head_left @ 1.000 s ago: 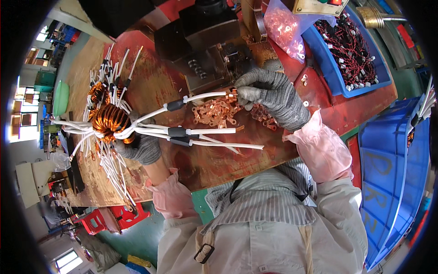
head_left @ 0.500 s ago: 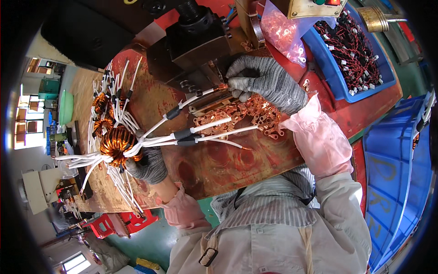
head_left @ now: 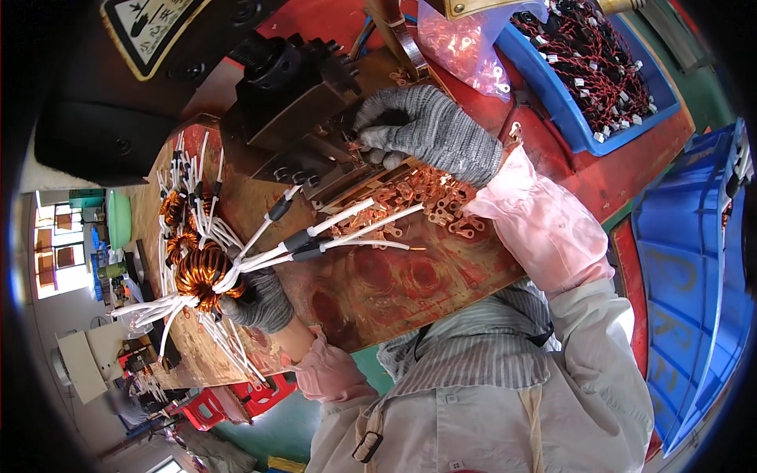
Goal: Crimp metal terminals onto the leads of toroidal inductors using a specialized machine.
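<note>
In my left hand [head_left: 266,303], gloved in grey, is a copper-wound toroidal coil [head_left: 203,272] with several white leads. One white lead [head_left: 272,214] with a black sleeve runs up to the black press [head_left: 280,110], where its end is hidden behind the die block. Other leads with black sleeves point right over the table. My right hand [head_left: 438,130], also gloved, is closed in a pinch at the side of the die. A bit of copper terminal [head_left: 356,147] shows at its fingertips. Loose copper terminals [head_left: 445,197] lie in a heap below that hand.
More coils [head_left: 181,244] with white leads lie on the left of the worn table. At the back right are a plastic bag [head_left: 465,47] of terminals and a blue tray [head_left: 587,142] of red-and-black wires. A large blue bin [head_left: 686,292] stands at the right.
The view has shifted, and the press appears lower left. The sleeved lead's tip, visible beside the die before, is now hidden behind the block. Both hands keep their grips.
</note>
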Tool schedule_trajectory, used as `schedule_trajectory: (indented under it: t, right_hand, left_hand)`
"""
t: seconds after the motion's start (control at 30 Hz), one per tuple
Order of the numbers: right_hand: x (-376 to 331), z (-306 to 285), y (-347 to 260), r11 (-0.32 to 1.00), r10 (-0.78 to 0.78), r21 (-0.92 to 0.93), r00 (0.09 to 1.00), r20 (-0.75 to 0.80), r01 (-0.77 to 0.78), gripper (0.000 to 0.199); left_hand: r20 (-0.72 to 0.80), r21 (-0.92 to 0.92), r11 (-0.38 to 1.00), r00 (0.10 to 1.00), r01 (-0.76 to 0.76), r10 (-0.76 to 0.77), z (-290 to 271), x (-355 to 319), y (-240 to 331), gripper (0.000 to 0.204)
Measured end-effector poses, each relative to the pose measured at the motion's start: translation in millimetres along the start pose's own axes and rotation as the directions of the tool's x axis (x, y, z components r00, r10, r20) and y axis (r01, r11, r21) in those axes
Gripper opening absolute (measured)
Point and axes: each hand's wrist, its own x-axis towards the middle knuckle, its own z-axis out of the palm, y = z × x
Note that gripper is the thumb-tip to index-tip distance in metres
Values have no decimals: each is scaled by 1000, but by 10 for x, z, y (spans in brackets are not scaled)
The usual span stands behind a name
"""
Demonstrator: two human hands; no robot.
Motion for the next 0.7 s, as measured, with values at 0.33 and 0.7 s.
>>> schedule_trajectory:
  t: [0.33,0.7]
  right_hand:
    - [1,-3,-28,992,-17,-127,999,-44,12,23]
    - [-5,-19,-2,983,-84,-177,977,-195,49,24]
  left_hand:
    - [-55,55,997,997,-51,54,-42,-2,6,54]
    - [-41,31,997,997,-66,67,-75,10,38,48]
